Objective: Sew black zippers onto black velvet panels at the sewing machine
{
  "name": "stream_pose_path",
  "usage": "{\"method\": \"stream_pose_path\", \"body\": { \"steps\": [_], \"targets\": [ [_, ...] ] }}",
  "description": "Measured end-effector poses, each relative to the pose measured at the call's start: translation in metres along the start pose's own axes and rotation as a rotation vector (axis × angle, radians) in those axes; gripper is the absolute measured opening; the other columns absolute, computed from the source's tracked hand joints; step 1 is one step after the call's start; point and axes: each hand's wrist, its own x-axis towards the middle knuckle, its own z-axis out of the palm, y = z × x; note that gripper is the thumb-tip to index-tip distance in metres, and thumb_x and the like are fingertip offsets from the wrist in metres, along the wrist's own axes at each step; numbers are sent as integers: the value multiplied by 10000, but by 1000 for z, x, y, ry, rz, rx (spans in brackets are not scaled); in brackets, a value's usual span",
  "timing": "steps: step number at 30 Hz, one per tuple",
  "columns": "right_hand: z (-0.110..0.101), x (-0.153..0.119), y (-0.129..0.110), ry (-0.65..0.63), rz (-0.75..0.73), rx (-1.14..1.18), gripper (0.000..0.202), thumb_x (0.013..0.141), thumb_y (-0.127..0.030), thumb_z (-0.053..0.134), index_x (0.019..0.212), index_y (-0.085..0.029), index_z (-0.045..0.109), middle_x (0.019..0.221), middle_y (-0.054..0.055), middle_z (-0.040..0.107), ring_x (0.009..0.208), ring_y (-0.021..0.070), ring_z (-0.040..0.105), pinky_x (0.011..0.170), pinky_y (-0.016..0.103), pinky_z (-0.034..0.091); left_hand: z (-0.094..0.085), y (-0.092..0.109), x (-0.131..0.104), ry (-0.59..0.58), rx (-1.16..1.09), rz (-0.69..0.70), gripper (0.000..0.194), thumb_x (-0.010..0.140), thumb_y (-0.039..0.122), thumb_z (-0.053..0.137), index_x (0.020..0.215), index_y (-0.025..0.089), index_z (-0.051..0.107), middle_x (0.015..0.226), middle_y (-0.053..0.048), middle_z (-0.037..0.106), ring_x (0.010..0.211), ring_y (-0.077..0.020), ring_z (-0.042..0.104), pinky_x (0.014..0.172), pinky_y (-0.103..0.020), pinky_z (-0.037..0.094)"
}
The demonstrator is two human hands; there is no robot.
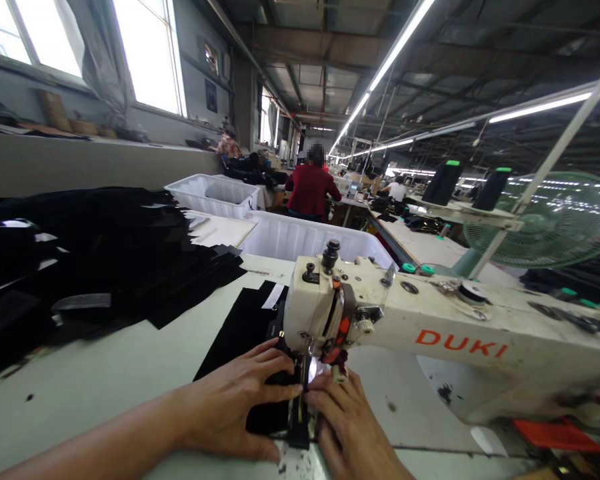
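Observation:
My left hand [235,400] lies with spread fingers on a black fabric piece [233,330], left of the sewing machine's needle. A narrow black strip [299,417] with a brassy line along it, apparently a zipper, runs over the fabric towards the presser foot; my left index fingertip touches it. From the right, my right hand [353,420] has its bent fingers closed at the zipper's edge, just below the needle area; its thumb is partly hidden. The cream sewing machine [390,313] bears orange letters, and its small lamp lights the stitching spot.
Stacked black fabric pieces [105,247] cover the table's left side. Behind the machine stand white plastic bins [310,233]. Thread cones [443,183] and a green fan [540,220] are at the right. A person in a dark red top [310,190] sits farther back.

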Motion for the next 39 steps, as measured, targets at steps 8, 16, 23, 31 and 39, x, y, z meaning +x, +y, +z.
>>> {"method": "stream_pose_path", "body": {
  "steps": [8, 16, 23, 31, 39],
  "targets": [
    [5, -3, 1, 28, -18, -101, 550, 759, -61, 514, 1267, -266, 561, 1262, 12, 655, 1200, 221, 576, 1149, 442, 344, 6, 6, -7, 144, 51, 35, 708, 812, 408, 751, 1454, 358, 457, 1369, -30, 566, 1232, -277, 568, 1208, -441, 255],
    [12, -3, 5, 50, 0, -140, 640, 766, -45, 451, 1375, -239, 496, 1337, 16, 615, 1211, 229, 585, 1106, 466, 417, 21, -14, -8, 127, 87, -97, 696, 795, 519, 733, 1424, 315, 515, 1489, -86, 456, 1352, -371, 438, 1133, -501, 370],
    [12, -1, 3, 40, -5, -202, 587, 786, -49, 442, 1345, -209, 523, 1355, 34, 603, 1200, 244, 599, 1077, 474, 458, 15, -14, -3, 144, 101, -54, 669, 806, 513, 730, 1396, 249, 555, 1427, -114, 526, 1325, -344, 481, 1152, -477, 343],
    [17, -9, 24, 50, -174, -409, 606, 764, -54, 467, 1353, -180, 528, 1396, 53, 563, 1210, 247, 601, 969, 393, 535, 16, -19, 3, 219, -37, 26, 518, 811, 485, 744, 1265, 252, 659, 1305, -75, 607, 1238, -256, 563, 1167, -377, 329],
    [26, -11, 53, 127, -402, -634, 481, 786, -161, 503, 1248, -189, 629, 1312, 27, 631, 1090, 249, 674, 842, 360, 576, 13, -40, -1, 221, 191, -207, 584, 969, 384, 517, 1490, 155, 384, 1547, -142, 355, 1441, -292, 303, 1195, -507, 207]
  ]
}}
